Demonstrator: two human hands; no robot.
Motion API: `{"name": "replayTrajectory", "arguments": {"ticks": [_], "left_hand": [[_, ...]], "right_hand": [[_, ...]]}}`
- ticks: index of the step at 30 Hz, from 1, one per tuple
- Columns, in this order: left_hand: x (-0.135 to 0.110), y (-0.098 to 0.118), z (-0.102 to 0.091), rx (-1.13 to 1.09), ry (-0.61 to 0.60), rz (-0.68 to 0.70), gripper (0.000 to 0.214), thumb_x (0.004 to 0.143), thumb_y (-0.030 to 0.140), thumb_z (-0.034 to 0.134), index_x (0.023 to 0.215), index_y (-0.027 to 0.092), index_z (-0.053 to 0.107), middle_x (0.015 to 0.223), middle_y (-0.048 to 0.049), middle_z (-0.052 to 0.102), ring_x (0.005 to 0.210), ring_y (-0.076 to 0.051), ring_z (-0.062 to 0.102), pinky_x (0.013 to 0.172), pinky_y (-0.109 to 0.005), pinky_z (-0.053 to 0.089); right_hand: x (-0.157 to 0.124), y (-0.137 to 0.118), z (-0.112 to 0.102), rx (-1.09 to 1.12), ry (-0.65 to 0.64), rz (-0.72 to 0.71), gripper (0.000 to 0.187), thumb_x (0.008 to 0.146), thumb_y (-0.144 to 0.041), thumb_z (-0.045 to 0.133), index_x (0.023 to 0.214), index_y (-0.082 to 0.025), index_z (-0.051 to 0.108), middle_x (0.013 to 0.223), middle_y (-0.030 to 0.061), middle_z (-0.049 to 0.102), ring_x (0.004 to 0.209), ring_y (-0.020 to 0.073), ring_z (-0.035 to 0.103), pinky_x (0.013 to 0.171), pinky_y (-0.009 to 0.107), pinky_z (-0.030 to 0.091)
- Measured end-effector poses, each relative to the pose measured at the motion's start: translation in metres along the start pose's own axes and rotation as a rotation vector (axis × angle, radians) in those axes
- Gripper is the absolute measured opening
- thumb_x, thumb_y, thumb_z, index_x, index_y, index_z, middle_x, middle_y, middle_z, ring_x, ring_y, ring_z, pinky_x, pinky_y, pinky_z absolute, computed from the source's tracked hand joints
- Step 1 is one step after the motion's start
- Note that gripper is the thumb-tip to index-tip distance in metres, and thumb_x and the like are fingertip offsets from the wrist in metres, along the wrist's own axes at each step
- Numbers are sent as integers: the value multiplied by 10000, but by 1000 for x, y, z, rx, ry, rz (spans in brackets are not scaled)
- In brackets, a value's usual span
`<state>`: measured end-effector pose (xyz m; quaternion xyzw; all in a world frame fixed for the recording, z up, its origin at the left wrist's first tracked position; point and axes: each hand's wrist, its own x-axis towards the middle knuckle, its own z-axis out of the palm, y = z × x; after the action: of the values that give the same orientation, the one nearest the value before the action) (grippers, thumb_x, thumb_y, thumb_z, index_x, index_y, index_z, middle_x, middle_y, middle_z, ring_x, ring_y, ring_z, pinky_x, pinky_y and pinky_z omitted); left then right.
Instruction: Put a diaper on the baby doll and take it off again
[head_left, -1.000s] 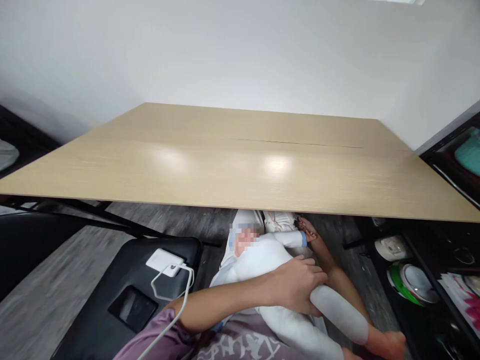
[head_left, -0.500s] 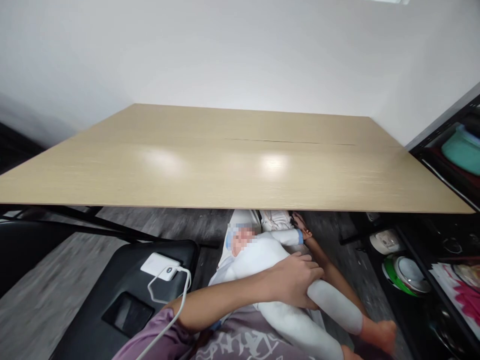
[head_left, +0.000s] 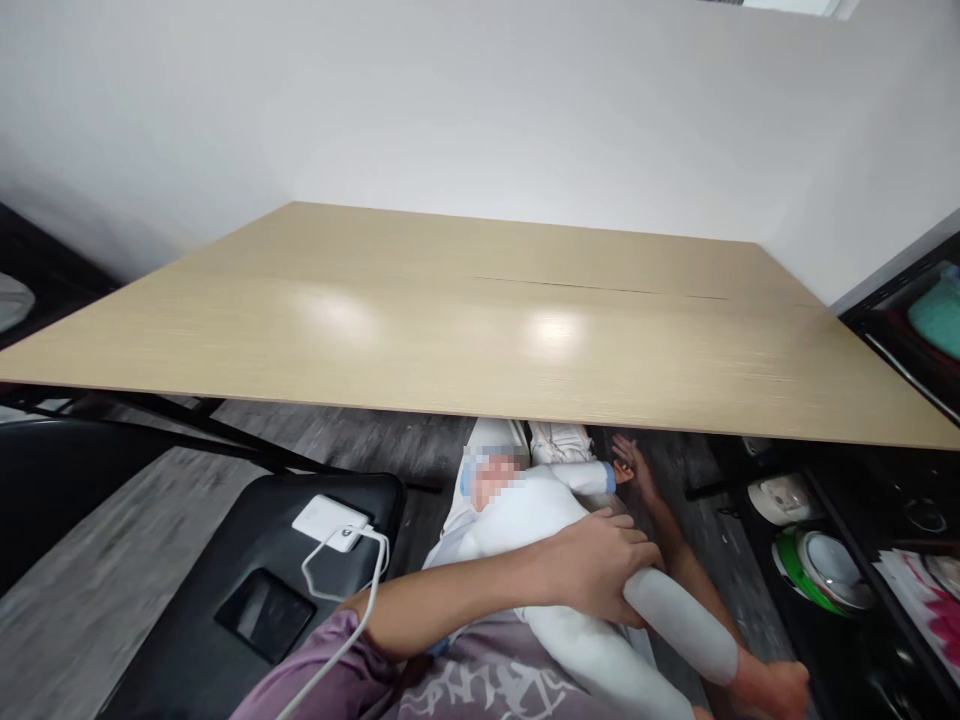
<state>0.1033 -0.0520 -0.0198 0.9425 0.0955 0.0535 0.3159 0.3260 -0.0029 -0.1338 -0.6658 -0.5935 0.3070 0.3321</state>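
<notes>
A baby doll [head_left: 525, 515] in a white suit with blue cuffs lies across my lap, its head under the table edge and its blurred face up. My left hand [head_left: 607, 565] is wrapped round the upper part of its leg. The doll's bare foot [head_left: 776, 685] sticks out at lower right. Beyond the doll, my right hand [head_left: 634, 462] has its fingers spread just beside the doll's small hand [head_left: 622, 472]. Whether the two touch I cannot tell.
A wooden table [head_left: 420, 340] spans the view above my lap. On a black chair [head_left: 187, 600] at left lie a white power bank [head_left: 330, 522] with a cable and a phone [head_left: 265, 614]. A black shelf [head_left: 810, 640] at right holds a green-and-white round container [head_left: 825, 570].
My right hand has shifted right from the doll's hand and its fingers have spread. My left hand keeps its hold on the leg. The whole view has tilted slightly.
</notes>
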Motion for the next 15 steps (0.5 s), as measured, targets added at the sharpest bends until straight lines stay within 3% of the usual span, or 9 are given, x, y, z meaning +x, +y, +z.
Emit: {"name": "replayTrajectory", "arguments": {"ticks": [2,4,5,7,10,12,15], "left_hand": [[-1,1,-1,-10,1,-17,462,908,508,779,1273,231,717,1121,-93,794,1097,-313,711,1019,-400,498],[-1,2,-2,-12,-11,-18,479,900,502,783,1286,228,714,1133,-89,797,1110,-313,711,1022,-399,504],[0,2,-2,-10,-16,-15,486,902,506,777,1292,223,710,1143,-88,796,1119,-310,711,1027,-396,504],[0,2,-3,-1,-23,-3,491,918,521,757,1299,215,705,1161,-84,794,1128,-299,710,1036,-387,503],[1,3,-4,25,-26,16,499,938,534,741,1308,202,697,1162,-84,790,1113,-283,709,1040,-374,499],[0,4,-5,45,-31,17,513,931,534,755,1313,198,691,1164,-82,785,1111,-278,703,1047,-373,494],[-2,5,-7,60,-14,12,523,923,527,771,1318,197,676,1174,-75,777,1119,-275,687,1068,-371,476]], "right_hand": [[1,16,-10,64,-10,32,471,1167,-513,432,1338,-162,695,1312,148,727,1168,272,744,979,457,632],[-4,25,-23,119,-29,34,719,1181,-546,147,1294,-138,728,1291,221,743,1197,293,754,962,440,612],[-9,27,-29,137,-42,23,785,1168,-554,87,1284,-136,741,1301,248,744,1229,303,748,958,431,599],[-19,23,-38,156,-83,-15,713,1159,-574,193,1312,-155,750,1356,250,738,1315,313,711,1007,422,570],[-32,6,-40,146,-177,-88,481,1066,-544,571,1395,-233,731,1448,160,720,1412,317,642,1170,433,495],[-33,-11,-36,75,-270,-160,523,961,-500,743,1428,-267,707,1471,120,701,1419,316,621,1224,468,464],[-24,-40,-24,-155,-437,-276,476,948,-467,776,1364,-246,706,1367,112,721,1319,313,645,1179,497,491]]}}
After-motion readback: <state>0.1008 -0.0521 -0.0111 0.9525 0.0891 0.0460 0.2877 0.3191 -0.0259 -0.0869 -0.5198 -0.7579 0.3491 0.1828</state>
